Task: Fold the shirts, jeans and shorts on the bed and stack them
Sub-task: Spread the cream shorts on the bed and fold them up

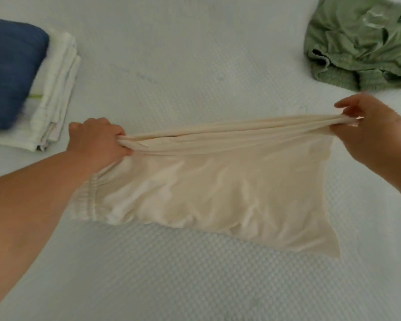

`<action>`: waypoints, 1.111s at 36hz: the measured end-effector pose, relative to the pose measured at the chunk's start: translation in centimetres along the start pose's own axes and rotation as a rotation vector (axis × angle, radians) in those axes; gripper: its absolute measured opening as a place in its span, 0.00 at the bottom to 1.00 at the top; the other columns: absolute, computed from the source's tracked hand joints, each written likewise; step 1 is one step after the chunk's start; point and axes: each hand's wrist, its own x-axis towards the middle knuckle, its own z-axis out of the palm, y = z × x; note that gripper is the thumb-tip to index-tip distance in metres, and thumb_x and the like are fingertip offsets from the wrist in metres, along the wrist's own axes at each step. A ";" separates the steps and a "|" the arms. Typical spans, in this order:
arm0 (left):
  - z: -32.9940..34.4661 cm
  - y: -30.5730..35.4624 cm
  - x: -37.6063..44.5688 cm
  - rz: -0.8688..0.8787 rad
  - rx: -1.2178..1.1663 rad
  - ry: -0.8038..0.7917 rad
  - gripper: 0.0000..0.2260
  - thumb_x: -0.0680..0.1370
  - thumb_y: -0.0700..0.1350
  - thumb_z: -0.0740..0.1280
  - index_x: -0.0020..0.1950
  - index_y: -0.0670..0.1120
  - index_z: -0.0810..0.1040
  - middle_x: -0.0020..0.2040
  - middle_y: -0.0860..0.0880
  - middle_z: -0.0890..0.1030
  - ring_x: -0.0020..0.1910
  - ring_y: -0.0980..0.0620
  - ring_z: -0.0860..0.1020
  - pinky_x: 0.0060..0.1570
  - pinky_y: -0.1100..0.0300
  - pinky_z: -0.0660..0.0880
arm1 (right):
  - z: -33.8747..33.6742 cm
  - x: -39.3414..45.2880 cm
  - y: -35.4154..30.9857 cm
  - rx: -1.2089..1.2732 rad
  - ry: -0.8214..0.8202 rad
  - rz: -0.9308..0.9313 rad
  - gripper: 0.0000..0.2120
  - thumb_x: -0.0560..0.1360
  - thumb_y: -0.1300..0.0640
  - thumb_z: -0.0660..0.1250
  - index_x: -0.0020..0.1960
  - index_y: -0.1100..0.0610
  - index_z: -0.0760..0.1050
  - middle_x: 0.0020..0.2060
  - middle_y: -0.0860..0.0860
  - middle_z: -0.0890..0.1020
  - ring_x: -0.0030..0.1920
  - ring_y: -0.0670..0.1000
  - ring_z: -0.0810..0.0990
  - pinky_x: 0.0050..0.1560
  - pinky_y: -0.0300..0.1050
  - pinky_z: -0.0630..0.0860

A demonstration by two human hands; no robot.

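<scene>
We hold the cream shorts (218,181) mid-frame above the bed (195,274), left hand (97,140) fisted on one gathered end, right hand (370,133) fingers pinching the other. Light, limp, slightly slick cloth: best gripped at the bunched edges.

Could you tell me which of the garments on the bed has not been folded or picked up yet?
The green garment, crumpled at the far right. The cream shorts are held, and the blue and white pieces are stacked.
</scene>
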 end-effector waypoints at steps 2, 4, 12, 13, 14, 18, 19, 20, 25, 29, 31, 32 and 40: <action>-0.4 -0.7 -1.1 0.021 -0.008 0.081 0.11 0.72 0.55 0.69 0.50 0.52 0.82 0.49 0.44 0.79 0.51 0.40 0.75 0.48 0.50 0.64 | -1.0 -1.1 -0.3 -0.018 -0.013 0.019 0.07 0.73 0.57 0.67 0.47 0.46 0.77 0.43 0.46 0.77 0.44 0.49 0.74 0.46 0.45 0.70; -1.0 -1.3 -2.4 0.050 -0.046 0.133 0.09 0.73 0.50 0.69 0.50 0.49 0.83 0.48 0.42 0.80 0.50 0.39 0.75 0.48 0.49 0.65 | -2.1 -2.1 -0.5 0.019 -0.020 0.066 0.07 0.72 0.56 0.67 0.40 0.44 0.76 0.38 0.44 0.78 0.39 0.51 0.75 0.39 0.42 0.72; -5.6 -3.3 -8.1 0.158 -0.435 0.121 0.07 0.73 0.46 0.71 0.47 0.44 0.79 0.39 0.47 0.79 0.41 0.45 0.76 0.43 0.57 0.65 | -7.4 -7.9 -0.3 0.233 -0.015 0.295 0.08 0.61 0.53 0.63 0.37 0.41 0.76 0.41 0.44 0.81 0.34 0.51 0.75 0.23 0.35 0.69; -6.3 -3.6 -9.0 0.178 -0.458 0.098 0.08 0.73 0.45 0.71 0.49 0.43 0.79 0.42 0.47 0.78 0.42 0.46 0.75 0.43 0.57 0.65 | -8.3 -8.9 -0.3 0.243 -0.011 0.297 0.08 0.60 0.53 0.62 0.36 0.42 0.76 0.44 0.40 0.82 0.38 0.49 0.77 0.24 0.34 0.71; -7.1 -3.8 -10.0 0.191 -0.485 0.076 0.08 0.74 0.44 0.70 0.51 0.43 0.78 0.44 0.48 0.77 0.43 0.48 0.73 0.43 0.57 0.65 | -9.2 -10.0 -0.4 0.255 0.003 0.299 0.08 0.60 0.53 0.62 0.36 0.43 0.76 0.45 0.37 0.82 0.40 0.48 0.78 0.26 0.32 0.72; -9.8 -4.4 -14.5 0.201 -0.589 0.031 0.10 0.75 0.44 0.68 0.56 0.44 0.77 0.50 0.48 0.77 0.47 0.51 0.73 0.47 0.58 0.66 | -12.7 -14.8 -1.9 0.366 0.106 0.332 0.09 0.58 0.53 0.63 0.33 0.39 0.75 0.36 0.32 0.80 0.33 0.37 0.75 0.26 0.25 0.67; -10.4 -4.5 -15.6 0.203 -0.608 0.032 0.11 0.75 0.44 0.69 0.56 0.45 0.78 0.50 0.48 0.77 0.48 0.51 0.73 0.48 0.59 0.66 | -13.6 -16.1 -2.1 0.390 0.136 0.335 0.09 0.57 0.53 0.63 0.33 0.39 0.74 0.33 0.32 0.78 0.33 0.34 0.74 0.29 0.24 0.67; -11.0 -4.7 -16.7 0.200 -0.617 0.032 0.11 0.74 0.44 0.70 0.56 0.45 0.78 0.50 0.48 0.77 0.48 0.51 0.73 0.49 0.59 0.66 | -14.3 -17.4 -2.2 0.422 0.159 0.334 0.09 0.56 0.53 0.63 0.32 0.38 0.74 0.31 0.33 0.77 0.32 0.34 0.74 0.32 0.24 0.68; -13.3 -5.5 -22.1 0.211 -0.590 -0.003 0.10 0.71 0.42 0.73 0.52 0.45 0.81 0.45 0.49 0.76 0.47 0.48 0.74 0.47 0.60 0.64 | -17.2 -24.4 -1.2 0.576 0.133 0.364 0.13 0.59 0.61 0.63 0.32 0.42 0.76 0.30 0.36 0.77 0.35 0.37 0.75 0.42 0.32 0.71; -14.0 -5.3 -26.6 0.243 -0.558 -0.094 0.07 0.72 0.42 0.72 0.50 0.46 0.81 0.45 0.52 0.75 0.44 0.52 0.73 0.44 0.62 0.63 | -18.6 -29.2 0.4 0.591 0.092 0.396 0.14 0.61 0.65 0.62 0.33 0.45 0.75 0.29 0.37 0.77 0.34 0.38 0.74 0.40 0.32 0.69; -14.2 -5.2 -29.0 0.229 -0.585 -0.141 0.05 0.73 0.43 0.71 0.47 0.50 0.79 0.43 0.54 0.76 0.40 0.56 0.73 0.38 0.63 0.64 | -19.5 -31.4 1.4 0.583 0.064 0.368 0.17 0.64 0.70 0.60 0.34 0.47 0.72 0.28 0.38 0.76 0.32 0.38 0.72 0.34 0.29 0.67; -14.3 -5.2 -30.3 0.214 -0.613 -0.158 0.04 0.73 0.44 0.71 0.44 0.52 0.78 0.41 0.56 0.76 0.38 0.58 0.73 0.37 0.65 0.65 | -20.1 -32.5 1.8 0.581 0.041 0.354 0.18 0.65 0.72 0.59 0.35 0.48 0.71 0.28 0.39 0.75 0.31 0.39 0.72 0.33 0.28 0.67; -12.3 -3.7 -37.8 0.102 -0.786 -0.211 0.08 0.77 0.44 0.64 0.40 0.55 0.73 0.36 0.56 0.75 0.34 0.62 0.72 0.36 0.67 0.65 | -22.2 -38.3 5.3 0.593 -0.153 0.533 0.10 0.72 0.65 0.61 0.42 0.51 0.76 0.28 0.41 0.78 0.27 0.38 0.76 0.25 0.27 0.71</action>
